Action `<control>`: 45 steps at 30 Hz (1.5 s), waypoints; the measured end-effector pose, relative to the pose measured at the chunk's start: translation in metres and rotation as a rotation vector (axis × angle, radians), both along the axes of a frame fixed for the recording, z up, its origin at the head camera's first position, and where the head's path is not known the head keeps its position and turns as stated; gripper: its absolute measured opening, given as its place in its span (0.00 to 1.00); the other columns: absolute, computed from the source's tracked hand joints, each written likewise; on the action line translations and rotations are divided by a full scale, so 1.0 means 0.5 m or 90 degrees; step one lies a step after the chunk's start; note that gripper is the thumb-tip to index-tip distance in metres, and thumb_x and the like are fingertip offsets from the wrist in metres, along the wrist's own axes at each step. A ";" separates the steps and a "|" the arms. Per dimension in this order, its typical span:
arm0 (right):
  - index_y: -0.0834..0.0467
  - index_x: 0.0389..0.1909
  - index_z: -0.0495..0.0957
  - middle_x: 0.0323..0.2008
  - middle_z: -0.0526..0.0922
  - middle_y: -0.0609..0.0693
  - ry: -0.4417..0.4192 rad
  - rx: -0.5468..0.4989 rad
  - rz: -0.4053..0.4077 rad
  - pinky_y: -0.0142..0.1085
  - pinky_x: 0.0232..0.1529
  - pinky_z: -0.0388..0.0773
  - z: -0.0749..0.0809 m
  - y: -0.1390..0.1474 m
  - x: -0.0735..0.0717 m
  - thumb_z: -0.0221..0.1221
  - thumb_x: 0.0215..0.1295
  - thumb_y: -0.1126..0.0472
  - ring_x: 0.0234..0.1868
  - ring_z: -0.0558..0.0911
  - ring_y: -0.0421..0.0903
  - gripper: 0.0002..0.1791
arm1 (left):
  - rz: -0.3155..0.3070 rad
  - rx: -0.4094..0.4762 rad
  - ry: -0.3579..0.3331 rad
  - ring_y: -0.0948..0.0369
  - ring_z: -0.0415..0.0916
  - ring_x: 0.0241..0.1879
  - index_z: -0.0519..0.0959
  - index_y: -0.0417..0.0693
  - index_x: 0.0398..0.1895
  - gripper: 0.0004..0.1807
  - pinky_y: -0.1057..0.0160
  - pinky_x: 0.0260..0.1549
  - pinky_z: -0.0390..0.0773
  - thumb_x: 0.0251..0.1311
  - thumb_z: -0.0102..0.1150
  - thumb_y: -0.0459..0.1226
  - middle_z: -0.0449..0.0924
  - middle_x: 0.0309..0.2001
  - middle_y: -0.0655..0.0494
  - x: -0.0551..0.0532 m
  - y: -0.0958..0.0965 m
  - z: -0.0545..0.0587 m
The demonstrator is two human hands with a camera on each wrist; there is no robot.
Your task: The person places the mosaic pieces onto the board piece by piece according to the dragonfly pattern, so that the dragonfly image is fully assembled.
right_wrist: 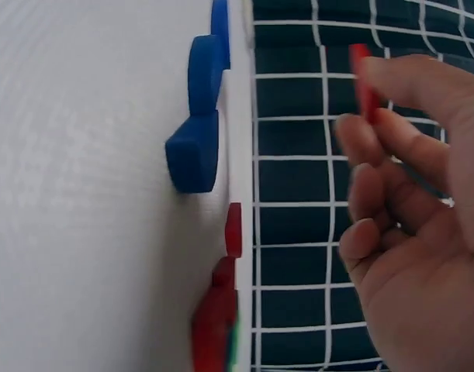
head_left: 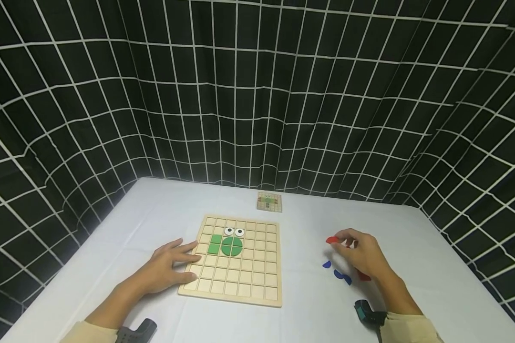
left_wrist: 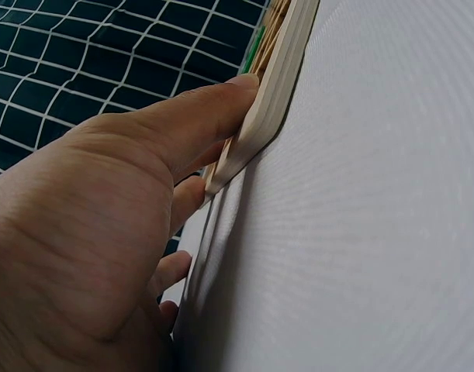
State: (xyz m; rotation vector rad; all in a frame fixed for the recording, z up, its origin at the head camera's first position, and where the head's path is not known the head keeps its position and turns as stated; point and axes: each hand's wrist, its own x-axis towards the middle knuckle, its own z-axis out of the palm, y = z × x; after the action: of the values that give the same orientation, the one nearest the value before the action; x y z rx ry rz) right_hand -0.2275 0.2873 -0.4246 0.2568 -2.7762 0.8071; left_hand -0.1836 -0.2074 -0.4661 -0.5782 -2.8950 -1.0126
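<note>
My left hand [head_left: 165,267] rests at the left side of a wooden grid board [head_left: 252,277], fingers extended over its edge. On the board lie green squares [head_left: 213,248], a green circle [head_left: 232,247] of several parts and two white eye pieces [head_left: 239,232] above it. To the right of the board, my right hand [head_left: 364,251] pinches a red piece [head_left: 331,240] with a curved edge between thumb and fingertips. The right wrist view shows this red piece [right_wrist: 364,81] lifted above the table. Blue pieces [head_left: 338,274] lie near that hand, and more red pieces [head_left: 364,276] are partly hidden under it.
A small pattern card [head_left: 269,202] with a coloured figure on a grid lies behind the board. White cloth covers the table [head_left: 309,314]. Black curtains [head_left: 249,95] with white grid lines stand along the back and sides.
</note>
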 end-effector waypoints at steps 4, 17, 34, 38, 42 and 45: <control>0.57 0.43 0.83 0.31 0.79 0.48 0.006 -0.012 -0.005 0.38 0.28 0.73 0.021 -0.014 0.006 0.68 0.58 0.53 0.36 0.73 0.49 0.16 | 0.002 0.005 0.006 0.41 0.50 0.70 0.84 0.57 0.50 0.27 0.30 0.61 0.44 0.47 0.70 0.56 0.68 0.66 0.58 0.003 0.000 -0.003; 0.55 0.39 0.84 0.32 0.82 0.44 0.071 -0.068 0.062 0.41 0.34 0.72 0.111 -0.101 0.037 0.69 0.57 0.55 0.38 0.73 0.51 0.11 | 0.017 0.005 -0.015 0.41 0.48 0.70 0.84 0.59 0.50 0.27 0.29 0.60 0.43 0.46 0.69 0.57 0.67 0.67 0.59 0.009 -0.001 -0.004; 0.55 0.36 0.84 0.33 0.83 0.43 0.112 -0.150 0.132 0.44 0.36 0.74 0.131 -0.235 0.034 0.70 0.54 0.59 0.36 0.74 0.50 0.09 | 0.025 0.002 -0.026 0.42 0.47 0.71 0.84 0.60 0.50 0.27 0.28 0.60 0.43 0.45 0.69 0.57 0.67 0.67 0.60 0.011 0.003 -0.001; 0.55 0.36 0.84 0.32 0.82 0.43 0.101 -0.170 0.137 0.42 0.34 0.73 0.121 -0.261 0.027 0.70 0.54 0.59 0.36 0.74 0.49 0.09 | 0.027 -0.001 -0.028 0.42 0.47 0.71 0.84 0.61 0.50 0.27 0.27 0.59 0.43 0.45 0.69 0.58 0.66 0.68 0.60 0.009 0.005 -0.001; 0.55 0.36 0.84 0.30 0.82 0.43 0.091 -0.182 0.138 0.41 0.33 0.73 0.110 -0.286 0.017 0.70 0.53 0.60 0.36 0.74 0.48 0.09 | 0.021 -0.004 -0.026 0.42 0.47 0.71 0.83 0.61 0.51 0.27 0.27 0.59 0.43 0.46 0.69 0.58 0.66 0.68 0.60 0.006 0.006 0.000; 0.55 0.35 0.84 0.30 0.82 0.42 0.082 -0.195 0.147 0.40 0.32 0.73 0.104 -0.308 0.010 0.70 0.53 0.60 0.36 0.74 0.47 0.08 | 0.018 -0.009 -0.018 0.42 0.47 0.71 0.84 0.60 0.51 0.27 0.28 0.60 0.44 0.47 0.69 0.58 0.66 0.68 0.60 0.004 0.006 0.003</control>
State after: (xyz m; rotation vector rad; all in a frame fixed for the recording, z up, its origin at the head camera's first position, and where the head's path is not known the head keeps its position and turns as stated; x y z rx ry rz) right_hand -0.2224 0.1332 -0.3725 0.5555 -2.4882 1.2092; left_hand -0.1814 -0.2044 -0.4647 -0.5262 -2.9284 -1.0054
